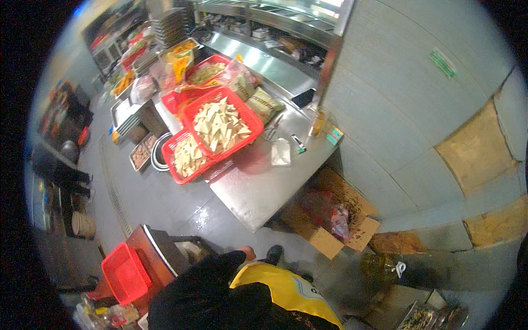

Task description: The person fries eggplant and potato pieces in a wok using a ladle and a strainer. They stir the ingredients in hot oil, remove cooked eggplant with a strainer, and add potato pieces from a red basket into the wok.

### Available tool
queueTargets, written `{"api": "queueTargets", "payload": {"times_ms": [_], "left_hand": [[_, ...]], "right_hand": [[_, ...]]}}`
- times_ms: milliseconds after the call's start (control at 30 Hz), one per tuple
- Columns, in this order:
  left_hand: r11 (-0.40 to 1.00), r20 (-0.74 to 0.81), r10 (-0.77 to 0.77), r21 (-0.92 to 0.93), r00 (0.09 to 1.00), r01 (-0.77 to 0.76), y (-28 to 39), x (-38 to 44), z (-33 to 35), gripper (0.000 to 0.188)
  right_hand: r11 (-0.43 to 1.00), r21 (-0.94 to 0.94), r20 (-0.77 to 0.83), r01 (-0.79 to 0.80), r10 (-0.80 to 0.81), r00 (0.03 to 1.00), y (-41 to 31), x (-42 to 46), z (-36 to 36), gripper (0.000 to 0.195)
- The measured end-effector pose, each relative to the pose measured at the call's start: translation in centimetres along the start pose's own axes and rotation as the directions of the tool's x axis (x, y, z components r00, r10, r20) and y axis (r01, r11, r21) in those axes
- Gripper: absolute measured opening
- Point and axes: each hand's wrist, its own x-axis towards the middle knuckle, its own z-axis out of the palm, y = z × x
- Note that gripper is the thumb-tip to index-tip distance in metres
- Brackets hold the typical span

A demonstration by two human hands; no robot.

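My left hand [247, 252] hangs beyond the black sleeve, close to the yellow apron [284, 284]. Its fingers are too small and blurred to read, and it touches no table. My right hand is out of view. Before me stands a steel table [243, 198]. Two red plastic baskets of pale, wedge-cut pieces sit at its left edge: a larger one [256, 123] overlaps a smaller one [168, 154]. Beside them lie printed bags [264, 105], scissors [271, 133], a white packet [281, 152] and a black-and-green tool [298, 143]. A glass of yellowish liquid [317, 124] is near the wall.
An open cardboard box [326, 243] holding bags is on the floor under the table's right side. An empty red basket [126, 274] rests on a bin at lower left. A tray of pinkish food [142, 153] and metal bowls [159, 159] lie left. A wall [396, 103] bounds the right.
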Motion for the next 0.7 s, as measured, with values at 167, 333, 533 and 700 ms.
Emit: {"api": "queueTargets", "payload": {"times_ms": [167,333,533,700], "left_hand": [[0.967,0.060,0.180,0.170,0.982,-0.188,5.8,-0.7,-3.8,0.042],[0.904,0.080,0.285,0.310,0.955,-0.295,11.2,0.5,-5.3,0.045],[0.778,0.195,0.540,0.256,0.818,-0.574,15.2,4.8,-4.6,0.037],[0.913,0.385,0.404,-0.230,0.830,-0.338,21.7,3.9,1.0,0.032]], "right_hand": [[0.991,0.033,-0.109,-0.133,0.136,0.985,4.5,-4.9,-0.5,0.028],[0.930,0.158,-0.256,-0.331,0.362,0.896,11.1,-14.6,1.0,0.029],[0.772,0.282,-0.284,-0.569,0.634,0.719,19.2,-31.2,10.1,0.029],[0.854,0.437,-0.793,-0.283,0.514,0.327,22.4,-42.1,16.4,0.021]]}}
